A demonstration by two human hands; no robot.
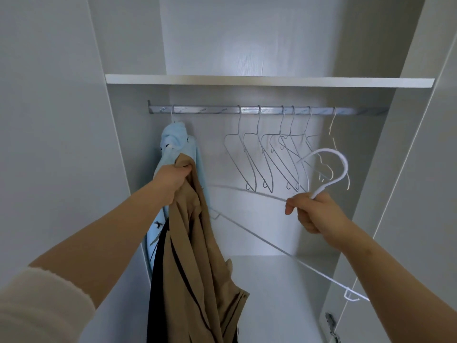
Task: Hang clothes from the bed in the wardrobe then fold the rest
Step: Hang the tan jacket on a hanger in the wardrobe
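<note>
1. Inside the open wardrobe [408, 169], the left hand [173, 180] bunches and grips the top of a limp tan garment [197, 256], soft cloth hanging from the fist.
2. The right hand [315, 211] curls round the neck of a thin white hanger [259, 235] with a fuzzy-coated hook; its far end is just beside the cloth.
3. Behind, a pale blue garment [173, 139] with small dark prints hangs at the left end of the metal rail [210, 110]. Bare wire hangers [272, 157] hang further right, under a flat white shelf [247, 80].
</note>
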